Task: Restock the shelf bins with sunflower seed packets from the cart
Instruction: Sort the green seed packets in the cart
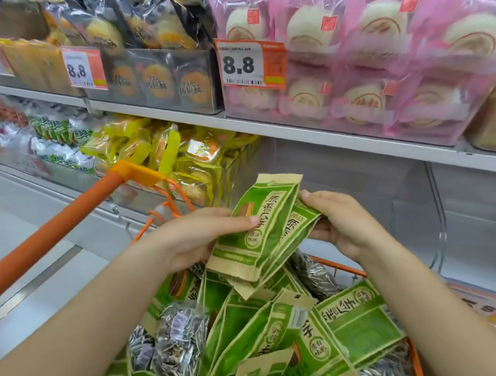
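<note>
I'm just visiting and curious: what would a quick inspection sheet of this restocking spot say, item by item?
Surface: orange cart, heaped with packets.
Job's things: green sunflower seed packets held over the cart; more green packets and silvery seed bags lie in it.
Clutter: nothing seen.
Grippers: left hand and right hand both grip the held packets.
Cables: nothing seen.
Surroundings: shelf above with pink bun packs, dark pastry packs, price tag; yellow packs lower down.
</note>
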The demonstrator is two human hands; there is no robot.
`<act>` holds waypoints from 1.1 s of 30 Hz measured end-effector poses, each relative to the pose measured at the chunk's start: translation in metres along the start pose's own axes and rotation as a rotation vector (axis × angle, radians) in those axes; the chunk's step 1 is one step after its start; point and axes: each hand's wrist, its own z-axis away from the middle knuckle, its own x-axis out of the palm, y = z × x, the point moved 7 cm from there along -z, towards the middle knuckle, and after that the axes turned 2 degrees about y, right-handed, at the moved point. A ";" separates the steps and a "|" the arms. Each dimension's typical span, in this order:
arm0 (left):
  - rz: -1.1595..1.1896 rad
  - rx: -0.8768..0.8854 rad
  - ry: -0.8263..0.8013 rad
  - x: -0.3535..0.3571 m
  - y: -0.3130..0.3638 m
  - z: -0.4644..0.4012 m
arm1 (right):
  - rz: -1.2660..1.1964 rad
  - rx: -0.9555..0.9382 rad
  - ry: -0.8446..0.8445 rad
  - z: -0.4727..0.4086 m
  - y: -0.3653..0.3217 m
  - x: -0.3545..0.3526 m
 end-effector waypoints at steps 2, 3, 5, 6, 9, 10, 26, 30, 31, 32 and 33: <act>0.118 -0.042 -0.106 0.011 -0.005 0.000 | -0.032 0.017 0.006 -0.003 0.000 0.001; 0.154 -0.053 -0.134 0.014 -0.006 -0.001 | -0.065 0.033 0.021 -0.004 -0.001 0.001; 0.234 -0.048 -0.155 0.016 -0.004 -0.004 | -0.213 0.099 0.061 -0.006 0.001 -0.002; 0.275 -0.038 -0.150 0.015 -0.001 -0.007 | -0.309 0.151 0.071 -0.006 0.005 -0.003; 0.310 -0.012 -0.097 0.015 0.006 -0.015 | -0.329 0.298 -0.026 0.001 0.014 0.002; 0.312 -0.014 -0.079 0.017 0.006 -0.019 | -0.238 0.303 -0.083 0.004 0.016 0.005; -1.138 0.446 0.781 -0.025 0.043 -0.059 | -0.238 0.364 0.202 -0.075 0.009 -0.028; -1.346 0.450 0.767 -0.018 0.016 -0.079 | -0.227 0.356 0.341 -0.108 0.023 -0.054; -1.361 0.468 0.785 -0.016 0.015 -0.080 | -0.219 0.345 0.341 -0.116 0.027 -0.056; -1.361 0.484 0.805 -0.015 0.015 -0.080 | -0.211 0.331 0.333 -0.123 0.029 -0.056; -1.347 0.497 0.825 -0.015 0.016 -0.081 | -0.199 0.317 0.328 -0.131 0.032 -0.056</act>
